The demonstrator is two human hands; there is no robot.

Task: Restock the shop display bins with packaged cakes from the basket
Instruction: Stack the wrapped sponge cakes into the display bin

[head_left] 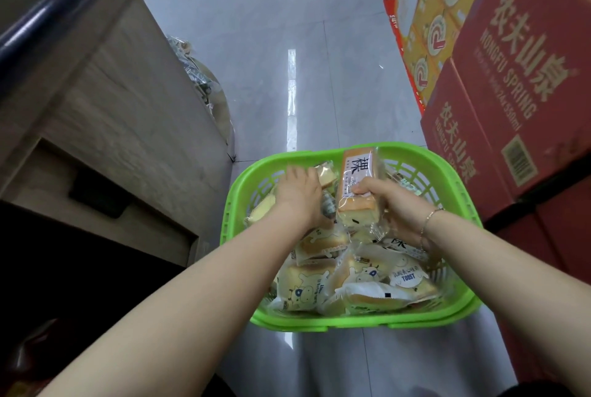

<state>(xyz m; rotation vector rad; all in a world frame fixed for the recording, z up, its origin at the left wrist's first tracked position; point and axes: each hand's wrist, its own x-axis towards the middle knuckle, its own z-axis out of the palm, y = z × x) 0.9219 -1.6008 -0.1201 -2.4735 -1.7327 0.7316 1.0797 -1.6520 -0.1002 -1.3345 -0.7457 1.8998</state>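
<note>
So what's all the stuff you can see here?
basket: one, green, on the floor in the middle
cakes: many, too heaped to count, pale yellow in clear wrappers, in the basket
red boxes: at least two, stacked at right
yellow boxes: several, stacked behind the red ones
counter: one, grey-brown, at left
floor: grey, shiny tiles
left hand: reaching into the basket, on the cakes
right hand: holding one upright cake, bracelet on wrist

Shop aisle, stacked drink cartons (pixel 499 76) (bottled water), tiled floor (pixel 256 44)
</note>
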